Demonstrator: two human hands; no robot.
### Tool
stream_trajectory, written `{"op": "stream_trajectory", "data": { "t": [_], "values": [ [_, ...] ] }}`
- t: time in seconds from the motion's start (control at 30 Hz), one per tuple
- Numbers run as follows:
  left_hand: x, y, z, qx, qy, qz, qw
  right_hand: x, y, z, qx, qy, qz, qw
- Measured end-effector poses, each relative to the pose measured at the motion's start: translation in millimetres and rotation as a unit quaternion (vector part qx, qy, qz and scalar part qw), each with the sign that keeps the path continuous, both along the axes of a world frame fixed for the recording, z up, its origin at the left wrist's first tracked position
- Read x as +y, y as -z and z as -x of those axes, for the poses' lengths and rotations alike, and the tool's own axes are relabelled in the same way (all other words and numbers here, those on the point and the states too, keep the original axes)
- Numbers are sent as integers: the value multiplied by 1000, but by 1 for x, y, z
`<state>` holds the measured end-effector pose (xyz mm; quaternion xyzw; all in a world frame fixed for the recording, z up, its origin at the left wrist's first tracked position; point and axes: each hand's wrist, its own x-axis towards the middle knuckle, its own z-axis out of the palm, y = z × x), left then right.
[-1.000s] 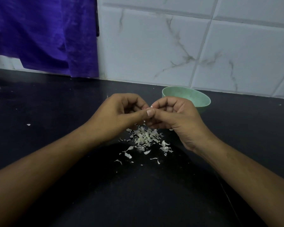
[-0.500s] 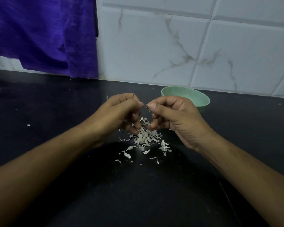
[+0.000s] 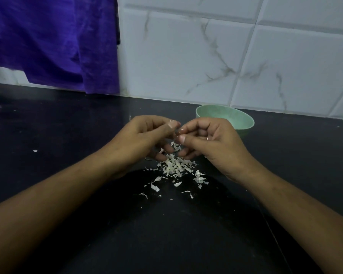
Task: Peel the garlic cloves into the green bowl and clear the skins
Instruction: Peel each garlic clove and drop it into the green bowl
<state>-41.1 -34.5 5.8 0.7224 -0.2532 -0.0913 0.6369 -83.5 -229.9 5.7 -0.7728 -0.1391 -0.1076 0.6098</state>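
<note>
A pale green bowl (image 3: 229,118) stands upright on the dark surface (image 3: 67,135) just behind a loose heap of whitish garlic skins (image 3: 174,167), above which a mostly hidden garlic clove (image 3: 179,131) is pinched between the left hand (image 3: 147,135) and right hand (image 3: 212,141).

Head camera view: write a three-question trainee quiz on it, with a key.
1. True or false: the green bowl stands behind the right hand, toward the tiled wall.
2. The garlic skins lie: A) in the bowl; B) on the black counter below the hands; C) on a plate.
3. Fill the gap: the left hand and right hand pinch a small piece ____ the skins.
Key: 1 true; 2 B; 3 above.
</note>
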Motion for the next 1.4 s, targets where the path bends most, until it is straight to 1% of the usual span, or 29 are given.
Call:
{"op": "stream_trajectory", "data": {
  "t": [0.07,0.2,0.3,0.43,0.53,0.63,0.73,0.87,0.97,1.07,1.1,1.2,1.27,1.4],
  "values": [
    [0,0,0,-26,14,-17,999,0,0,2,14,-21,-17,1000],
    [2,-1,-3,-18,11,13,1000,1,-7,3,45,-41,-70,996],
    [3,-2,-4,-25,4,17,1000,-3,-11,0,64,-40,-118,990],
    [3,0,-3,-45,-11,6,999,-5,-11,0,54,-40,-87,994],
    [4,-2,-3,-78,-64,-5,995,-3,-8,2,41,-42,-80,995],
    [7,-2,-5,-116,-81,-52,989,-2,-6,2,40,-24,-74,996],
    [10,1,-8,-146,-97,-120,977,-3,-7,0,52,-19,-59,997],
    [8,1,-8,-183,-57,-161,968,-2,-8,1,32,-13,-43,998],
    [8,-1,-5,-222,-96,-170,955,-4,-8,1,19,-13,-24,999],
    [9,-2,-3,-234,-150,-165,946,-5,-7,1,27,-23,16,999],
    [10,-2,-3,-242,-152,-166,944,-4,-7,1,31,-26,25,999],
    [7,-1,-4,-247,-106,-174,947,-3,-3,0,18,-27,50,998],
    [6,-1,-3,-246,-89,-178,949,-5,-2,-1,8,-15,45,999],
    [10,-3,-3,-249,-128,-176,944,-7,-4,-2,0,2,3,1000]
  ]
}}
